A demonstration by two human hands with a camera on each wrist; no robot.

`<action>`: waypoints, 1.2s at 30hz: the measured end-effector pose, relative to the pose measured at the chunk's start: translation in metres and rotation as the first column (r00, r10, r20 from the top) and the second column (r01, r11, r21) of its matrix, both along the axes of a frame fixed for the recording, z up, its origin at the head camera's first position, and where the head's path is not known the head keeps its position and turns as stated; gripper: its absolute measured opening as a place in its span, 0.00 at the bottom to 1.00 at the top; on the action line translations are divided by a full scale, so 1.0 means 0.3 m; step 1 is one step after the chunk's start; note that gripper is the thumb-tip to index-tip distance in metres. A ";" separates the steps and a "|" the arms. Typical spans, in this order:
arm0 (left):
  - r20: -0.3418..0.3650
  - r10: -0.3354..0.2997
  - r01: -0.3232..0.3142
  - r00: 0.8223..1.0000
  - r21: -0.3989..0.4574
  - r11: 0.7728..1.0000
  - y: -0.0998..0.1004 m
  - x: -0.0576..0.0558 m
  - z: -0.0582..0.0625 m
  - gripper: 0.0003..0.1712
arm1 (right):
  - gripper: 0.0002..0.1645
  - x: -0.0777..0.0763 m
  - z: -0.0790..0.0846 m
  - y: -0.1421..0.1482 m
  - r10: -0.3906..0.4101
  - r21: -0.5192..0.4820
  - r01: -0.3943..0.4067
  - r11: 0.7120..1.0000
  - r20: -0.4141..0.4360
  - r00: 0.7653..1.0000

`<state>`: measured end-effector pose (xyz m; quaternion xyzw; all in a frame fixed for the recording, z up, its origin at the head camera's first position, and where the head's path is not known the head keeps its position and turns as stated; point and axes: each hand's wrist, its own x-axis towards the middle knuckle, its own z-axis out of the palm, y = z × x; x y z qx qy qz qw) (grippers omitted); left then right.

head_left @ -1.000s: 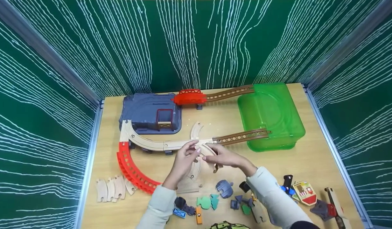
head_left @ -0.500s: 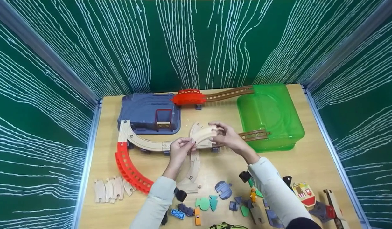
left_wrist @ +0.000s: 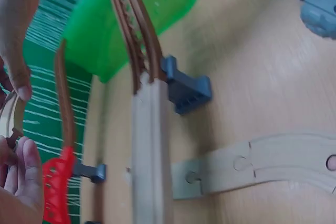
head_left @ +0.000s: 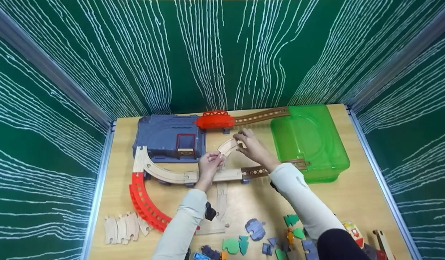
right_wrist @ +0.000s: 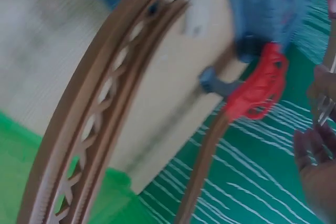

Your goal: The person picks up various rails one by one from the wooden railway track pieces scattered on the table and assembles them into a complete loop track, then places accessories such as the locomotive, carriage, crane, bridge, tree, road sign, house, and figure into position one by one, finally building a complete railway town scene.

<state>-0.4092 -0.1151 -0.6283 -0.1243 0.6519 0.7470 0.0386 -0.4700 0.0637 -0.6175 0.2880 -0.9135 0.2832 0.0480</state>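
The left hand and right hand both grasp one curved wooden piece. It is raised off the table and slants from 8 o'clock at its near end to 2 o'clock at its far end.

The left hand pinches the near end between thumb and fingers; its forearm slopes back toward 7 o'clock. The right hand reaches further forward and pinches the far end, fingers on the far side, thumb on the near side. Its forearm trails toward between 4 and 5 o'clock, passing over the brown track.

From the piece, the straight track lies at 6 o'clock, the red bridge at 11, the grey block at 9 and the green box at 3. In the right wrist view, the hands show only partly at 3 o'clock, blurred.
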 end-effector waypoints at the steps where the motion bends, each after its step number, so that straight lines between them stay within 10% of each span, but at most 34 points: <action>1: -0.031 -0.020 0.019 0.999 -0.031 0.999 -0.005 -0.024 -0.084 0.11 | 0.23 -0.014 -0.019 0.002 0.010 0.025 -0.010 1.000 -0.005 1.000; 4: -0.104 -0.148 0.123 0.984 -0.214 0.969 -0.033 -0.084 -0.302 0.12 | 0.21 -0.053 -0.082 0.008 0.029 0.073 -0.028 0.997 -0.013 0.999; 7: -0.092 -0.267 0.198 0.959 -0.456 0.868 -0.049 -0.124 -0.429 0.13 | 0.16 -0.087 -0.145 0.012 0.021 0.104 -0.020 0.994 -0.013 1.000; 13: 0.182 -0.433 0.418 0.883 -0.726 0.546 -0.019 -0.086 -0.212 0.21 | 0.06 -0.117 -0.253 0.018 -0.099 0.166 0.090 0.982 0.053 0.994; 19: 0.268 -0.517 0.469 0.813 -0.827 0.309 0.019 -0.095 -0.193 0.23 | 0.05 -0.124 -0.310 0.002 -0.244 0.231 0.224 0.947 0.061 0.968; 24: 0.343 -0.516 0.515 0.785 -0.823 0.237 0.033 -0.122 -0.205 0.25 | 0.05 -0.157 -0.335 -0.025 -0.288 0.312 0.263 0.913 0.034 0.957; 36: 0.411 -0.525 0.567 0.745 -0.805 0.174 0.043 -0.147 -0.240 0.27 | 0.12 -0.204 -0.374 -0.065 -0.307 0.424 0.264 0.866 0.035 0.951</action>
